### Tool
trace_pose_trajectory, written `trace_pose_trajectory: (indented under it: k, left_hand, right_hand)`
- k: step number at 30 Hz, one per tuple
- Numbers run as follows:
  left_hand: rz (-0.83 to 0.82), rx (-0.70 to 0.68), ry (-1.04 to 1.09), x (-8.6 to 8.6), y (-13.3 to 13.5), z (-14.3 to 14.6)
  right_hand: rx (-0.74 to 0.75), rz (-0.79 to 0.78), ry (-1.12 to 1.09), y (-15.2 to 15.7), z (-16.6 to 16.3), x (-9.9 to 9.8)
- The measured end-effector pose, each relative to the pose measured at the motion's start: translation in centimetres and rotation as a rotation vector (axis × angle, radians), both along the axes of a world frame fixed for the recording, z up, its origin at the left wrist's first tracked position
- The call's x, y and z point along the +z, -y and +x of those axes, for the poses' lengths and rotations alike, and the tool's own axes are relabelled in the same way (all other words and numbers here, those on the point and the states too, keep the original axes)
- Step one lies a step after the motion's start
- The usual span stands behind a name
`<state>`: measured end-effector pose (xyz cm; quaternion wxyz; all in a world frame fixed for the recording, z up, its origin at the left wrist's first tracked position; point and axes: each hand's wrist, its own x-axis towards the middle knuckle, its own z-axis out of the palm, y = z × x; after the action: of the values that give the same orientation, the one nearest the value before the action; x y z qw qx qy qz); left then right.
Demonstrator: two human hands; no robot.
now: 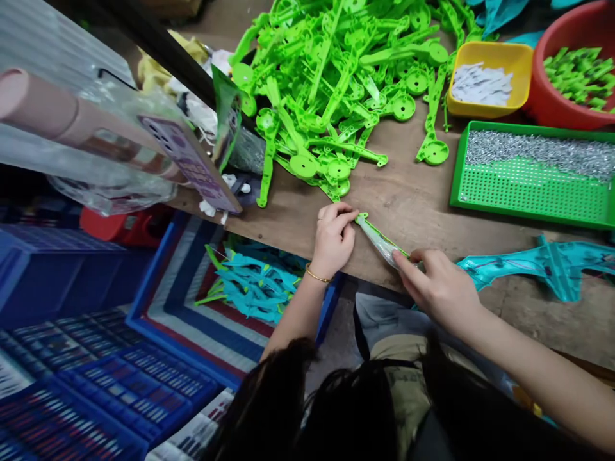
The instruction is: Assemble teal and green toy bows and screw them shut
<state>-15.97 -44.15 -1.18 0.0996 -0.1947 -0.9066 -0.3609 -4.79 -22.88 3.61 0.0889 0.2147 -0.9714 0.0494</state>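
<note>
Between my hands, at the front edge of the bench, is a narrow bright green plastic part (379,240) with a clear, whitish face. My left hand (335,237) has its fingers bent and pinches the part's far tip; a thin bracelet circles that wrist. My right hand (437,282) is closed around the near end, which its fingers mostly hide. Just beyond my left hand starts a big heap of green plastic arms (327,96) with round ends. To the right of my right hand lies a translucent teal plastic piece (542,266) with thin wires in it.
A green perforated tray (528,198) of small metal screws sits at right. Behind it are a yellow tub (523,73) of white strips and a red basin (548,96) of small green pieces. A phone (192,163) leans at left. Below, a blue crate (144,307) holds teal-green parts.
</note>
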Motion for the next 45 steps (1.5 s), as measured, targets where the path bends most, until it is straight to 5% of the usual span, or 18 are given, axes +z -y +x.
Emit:
trace_pose_trajectory:
  k: [7, 15, 20, 35, 39, 42, 45]
  left_hand:
    - [-0.015, -0.021, -0.004, 0.7, -0.1, 0.3]
    - [-0.049, -0.029, 0.012, 0.9, -0.2, 0.0]
    - [-0.06, -0.016, 0.048, 0.9, -0.1, -0.1]
    - [-0.082, -0.018, 0.039, 1.5, -0.2, -0.4]
    - [-0.086, -0.118, -0.044, 3.3, -3.4, -2.5]
    - [-0.211, -0.247, -0.058, 3.5, -8.6, -5.8]
    - [-0.283, -0.228, -0.025, 2.9, -13.4, -9.8]
  right_hand:
    - [0.016, 0.027, 0.011, 0.6, 0.2, -0.7]
    - [-0.083, -0.085, 0.094, -1.8, 1.0, 1.5]
    - [-0.214, -0.153, 0.171, -3.7, 1.9, 0.4]
    - [-0.279, -0.193, 0.13, -2.9, 1.5, -0.4]
    - [-0.26, -0.214, 0.109, -3.0, 1.3, -0.8]
    - [-0.264, -0.235, 0.128, -2.9, 1.0, -0.5]
    - [-0.264, -0.296, 0.126, -3.1, 1.1, 0.3]
